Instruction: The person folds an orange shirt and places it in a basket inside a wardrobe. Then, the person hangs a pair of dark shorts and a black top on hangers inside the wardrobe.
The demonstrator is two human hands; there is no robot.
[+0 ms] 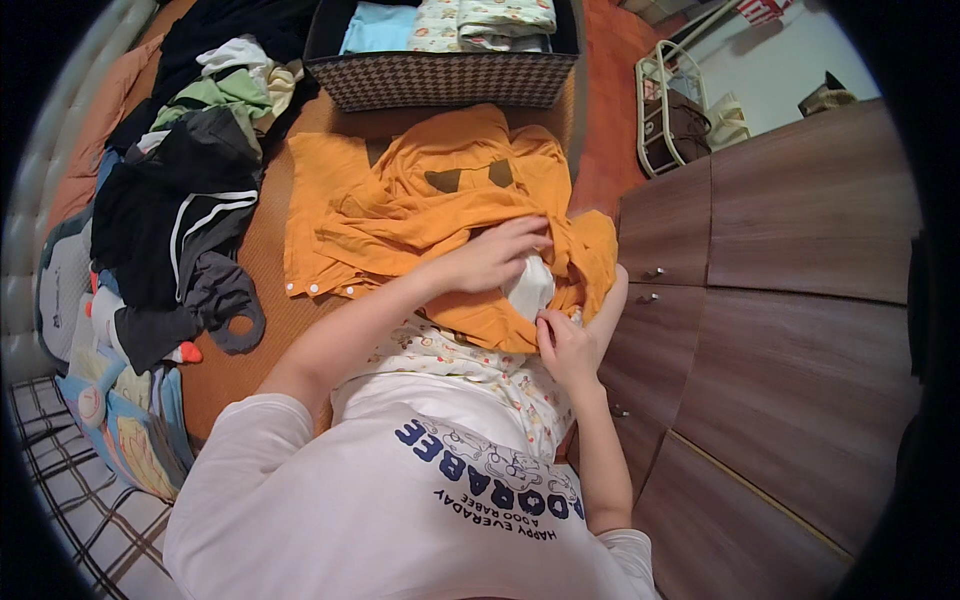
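Observation:
A rumpled orange garment [442, 217] with dark patches and white snaps along one edge lies before me, partly over my lap. My left hand [495, 255] rests on its folds beside an opening, fingertips bent against the cloth. Whether those fingers grip the fabric is not plain. White fabric [531, 289] shows inside the opening, between my two hands. Lower and to the right, my right hand [568, 345] pinches the garment's edge between thumb and fingers, next to the white fabric. Patterned white shorts [525, 397] cover my lap below it.
A houndstooth storage box [442, 81] holding folded clothes [439, 26] stands beyond the garment. Loose dark clothes [172, 202] are heaped at left, near a colourful cloth item [135, 427]. Wooden cabinets [787, 330] flank my right side. An orange-brown mat [240, 382] lies underneath.

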